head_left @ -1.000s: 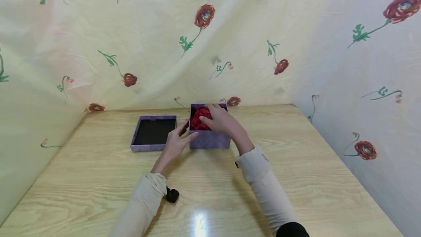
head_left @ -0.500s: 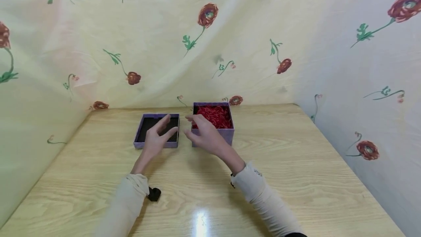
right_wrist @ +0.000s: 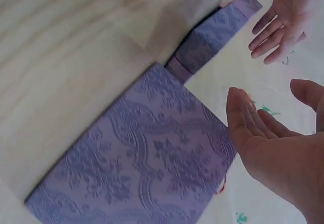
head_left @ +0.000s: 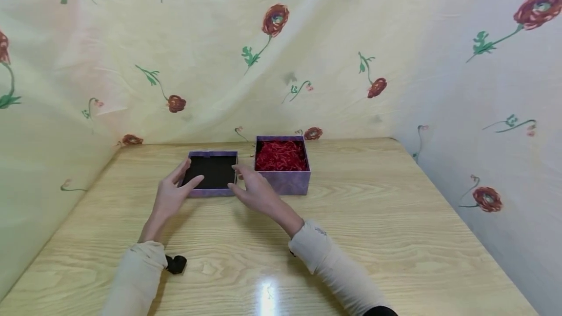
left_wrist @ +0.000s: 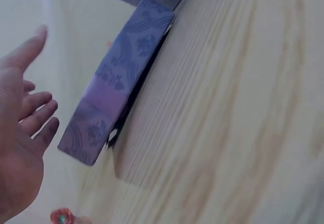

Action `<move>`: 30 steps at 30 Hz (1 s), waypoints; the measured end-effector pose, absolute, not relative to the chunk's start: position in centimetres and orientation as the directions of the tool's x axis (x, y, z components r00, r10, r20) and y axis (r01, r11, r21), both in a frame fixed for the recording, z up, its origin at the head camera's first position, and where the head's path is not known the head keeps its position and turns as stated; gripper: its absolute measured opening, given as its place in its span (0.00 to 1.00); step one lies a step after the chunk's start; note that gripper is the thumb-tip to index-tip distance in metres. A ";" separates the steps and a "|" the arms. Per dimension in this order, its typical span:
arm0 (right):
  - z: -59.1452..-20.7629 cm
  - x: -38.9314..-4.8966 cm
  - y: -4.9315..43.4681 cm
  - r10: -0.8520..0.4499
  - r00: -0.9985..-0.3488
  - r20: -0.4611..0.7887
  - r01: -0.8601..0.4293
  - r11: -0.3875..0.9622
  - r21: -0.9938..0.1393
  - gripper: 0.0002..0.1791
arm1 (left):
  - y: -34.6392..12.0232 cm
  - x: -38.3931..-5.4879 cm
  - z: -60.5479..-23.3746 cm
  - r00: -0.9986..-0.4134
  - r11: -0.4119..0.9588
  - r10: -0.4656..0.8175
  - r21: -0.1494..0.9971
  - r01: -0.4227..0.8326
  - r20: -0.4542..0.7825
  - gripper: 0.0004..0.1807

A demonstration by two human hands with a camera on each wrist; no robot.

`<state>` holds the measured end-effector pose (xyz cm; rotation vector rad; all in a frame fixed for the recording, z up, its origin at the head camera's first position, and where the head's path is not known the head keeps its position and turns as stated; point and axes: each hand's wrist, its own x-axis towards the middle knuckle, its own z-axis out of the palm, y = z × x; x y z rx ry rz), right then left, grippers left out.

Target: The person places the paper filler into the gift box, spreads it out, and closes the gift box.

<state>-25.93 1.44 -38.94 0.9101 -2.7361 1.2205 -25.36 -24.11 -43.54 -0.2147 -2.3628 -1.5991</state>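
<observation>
A shallow purple box lid (head_left: pixel 212 192) with a black inside lies on the table, hollow side up. Just right of it stands a deeper purple box (head_left: pixel 283 183), full of red shredded filler (head_left: pixel 281 156). My left hand (head_left: pixel 170 194) is at the lid's left side, thumb spread from the fingers; the left wrist view shows a gap between this hand (left_wrist: pixel 20 128) and the patterned lid (left_wrist: pixel 114 82). My right hand (head_left: pixel 256 191) is by the lid's right side, before the box. Its fingers are gently bent and hold nothing; contact with the lid cannot be made out.
The wood-grain table (head_left: pixel 246 267) runs back to a flowered cloth (head_left: pixel 210 62) hanging behind it and at both sides. A small black object (head_left: pixel 176 264) shows at the left cuff.
The right hand has come out of the box and moved left to the lid. The left hand has left the box's side and passed over to the lid's left side.
</observation>
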 end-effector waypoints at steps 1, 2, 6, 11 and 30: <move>-39.1 -26.0 1.2 -0.502 -0.835 0.228 -0.505 0.533 -0.679 0.30 | -24.5 -25.3 -43.6 -0.953 0.395 -0.028 0.880 0.266 0.301 0.42; -39.2 -26.0 1.0 -0.498 -0.839 0.218 -0.497 0.541 -0.679 0.30 | -24.8 -25.2 -43.7 -0.957 0.414 -0.024 0.874 0.253 0.289 0.43; -39.7 -26.3 0.2 -0.474 -0.862 0.177 -0.456 0.576 -0.678 0.33 | -25.7 -24.8 -43.9 -0.974 0.486 0.000 0.851 0.199 0.228 0.47; -40.2 -26.9 -0.3 -0.441 -0.889 0.124 -0.399 0.614 -0.681 0.37 | -26.5 -24.5 -43.9 -0.987 0.525 0.011 0.839 0.140 0.157 0.51; -41.6 -28.9 -1.7 -0.475 -0.879 0.026 -0.344 0.596 -0.725 0.41 | -27.5 -25.0 -45.1 -0.990 0.603 0.042 0.787 0.131 0.132 0.48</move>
